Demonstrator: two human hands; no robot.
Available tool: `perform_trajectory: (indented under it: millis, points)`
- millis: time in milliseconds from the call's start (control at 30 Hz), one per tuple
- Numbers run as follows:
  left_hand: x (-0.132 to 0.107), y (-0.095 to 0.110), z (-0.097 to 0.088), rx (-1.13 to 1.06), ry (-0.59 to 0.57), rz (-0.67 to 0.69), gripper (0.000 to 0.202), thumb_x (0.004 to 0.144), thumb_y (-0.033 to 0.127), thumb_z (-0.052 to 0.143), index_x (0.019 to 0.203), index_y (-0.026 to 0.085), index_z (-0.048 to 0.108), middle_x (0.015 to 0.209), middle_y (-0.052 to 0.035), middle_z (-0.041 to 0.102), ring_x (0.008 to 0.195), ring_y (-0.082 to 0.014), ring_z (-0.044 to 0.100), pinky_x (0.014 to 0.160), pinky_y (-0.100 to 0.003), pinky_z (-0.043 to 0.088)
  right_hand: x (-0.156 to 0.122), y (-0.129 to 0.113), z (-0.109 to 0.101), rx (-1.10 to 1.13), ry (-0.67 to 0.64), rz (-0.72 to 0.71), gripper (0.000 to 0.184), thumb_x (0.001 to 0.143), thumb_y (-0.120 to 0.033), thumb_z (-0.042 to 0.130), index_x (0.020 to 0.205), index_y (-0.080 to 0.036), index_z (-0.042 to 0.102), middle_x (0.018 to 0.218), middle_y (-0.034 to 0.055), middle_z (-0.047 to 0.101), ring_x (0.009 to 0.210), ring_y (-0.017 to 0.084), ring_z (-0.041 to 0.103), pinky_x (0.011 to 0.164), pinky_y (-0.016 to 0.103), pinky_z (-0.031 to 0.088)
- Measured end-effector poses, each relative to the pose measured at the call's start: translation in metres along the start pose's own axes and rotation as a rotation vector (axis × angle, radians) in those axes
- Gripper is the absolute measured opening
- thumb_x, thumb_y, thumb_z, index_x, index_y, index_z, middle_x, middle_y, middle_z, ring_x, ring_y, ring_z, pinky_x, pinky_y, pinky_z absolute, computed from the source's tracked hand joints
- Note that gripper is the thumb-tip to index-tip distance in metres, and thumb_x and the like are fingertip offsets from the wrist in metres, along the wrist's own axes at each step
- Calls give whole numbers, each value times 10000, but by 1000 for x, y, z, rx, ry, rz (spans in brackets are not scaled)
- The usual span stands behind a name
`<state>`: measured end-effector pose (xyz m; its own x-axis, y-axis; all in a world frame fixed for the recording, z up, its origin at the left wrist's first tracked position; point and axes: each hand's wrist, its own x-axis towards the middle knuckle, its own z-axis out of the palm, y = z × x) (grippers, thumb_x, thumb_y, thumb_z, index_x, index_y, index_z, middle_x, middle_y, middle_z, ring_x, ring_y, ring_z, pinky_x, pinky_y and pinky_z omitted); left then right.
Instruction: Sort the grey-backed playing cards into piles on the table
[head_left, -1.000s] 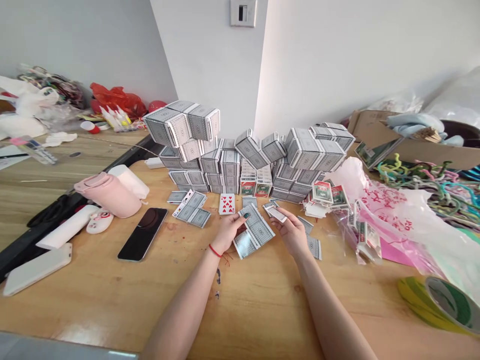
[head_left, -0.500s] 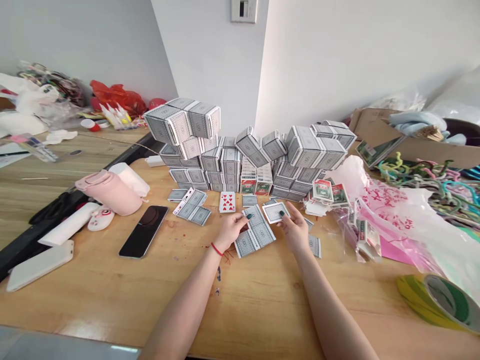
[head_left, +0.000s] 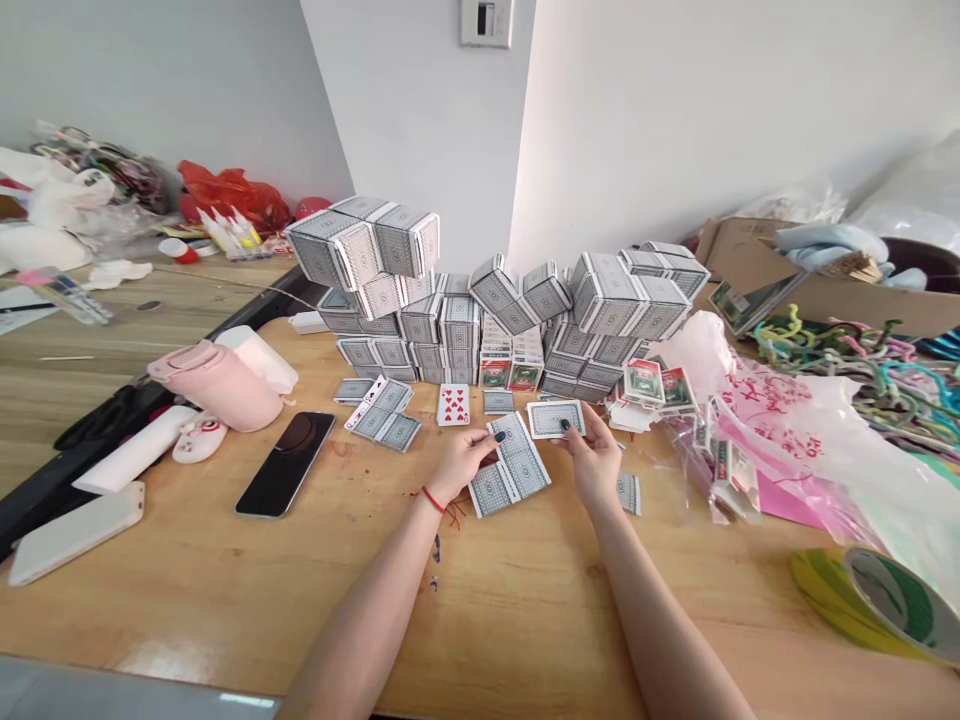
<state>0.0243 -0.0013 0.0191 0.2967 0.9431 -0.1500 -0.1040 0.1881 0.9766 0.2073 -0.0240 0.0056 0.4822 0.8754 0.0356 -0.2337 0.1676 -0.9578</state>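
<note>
My left hand (head_left: 463, 460) pinches a joined strip of grey-backed playing cards (head_left: 513, 466) that rests on the wooden table (head_left: 525, 600). My right hand (head_left: 596, 460) holds a single grey-backed card (head_left: 555, 418) by its lower edge, just right of the strip and tilted toward me. Loose cards lie around both hands, among them a face-up nine of hearts (head_left: 454, 404) and a small group of cards (head_left: 385, 412) to the left. Behind them stands a wall of cubes built from cards (head_left: 487, 300).
A black phone (head_left: 286, 463), a pink bottle (head_left: 217, 385) and white cases lie at the left. Pink plastic bags (head_left: 780, 430) with card packs, coloured pipe cleaners (head_left: 855, 360), a cardboard box (head_left: 810, 275) and a tape roll (head_left: 877, 600) crowd the right.
My right hand has moved forward and turned its card so the grey back faces me. The left hand has lowered the card strip onto the table.
</note>
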Motion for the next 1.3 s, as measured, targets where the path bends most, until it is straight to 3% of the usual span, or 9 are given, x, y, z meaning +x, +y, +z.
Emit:
perform_trajectory:
  millis: [333,700,1067,1300]
  points:
    - [2,-4,-3,73,-15,3,272,650,394,606,584,133,567,570,19,528,554,-105,467,522,-211,360,-3,-1,3,-69,-44,-19,531,652,-321,638,1154,-197,518,978,63,626,577,123,567,603,330,523]
    - [3,-8,-5,162,-57,28,291,640,404,605,585,124,547,566,31,483,560,-95,428,532,-208,330,11,11,-15,-181,-60,-33,502,664,-321,608,1135,-157,549,678,18,617,485,100,498,481,262,432]
    - [1,-2,-3,178,16,40,276,677,385,564,577,129,540,549,31,483,546,-91,411,517,-201,313,7,5,-8,-159,-132,11,537,635,-344,653,1125,-167,523,647,7,613,464,106,508,472,267,440]
    - [2,-5,-4,200,-25,45,266,664,389,585,620,127,591,570,21,514,563,-101,439,536,-206,339,11,8,-16,-173,-145,37,502,646,-316,633,1121,-172,559,588,-29,535,466,84,437,470,245,382]
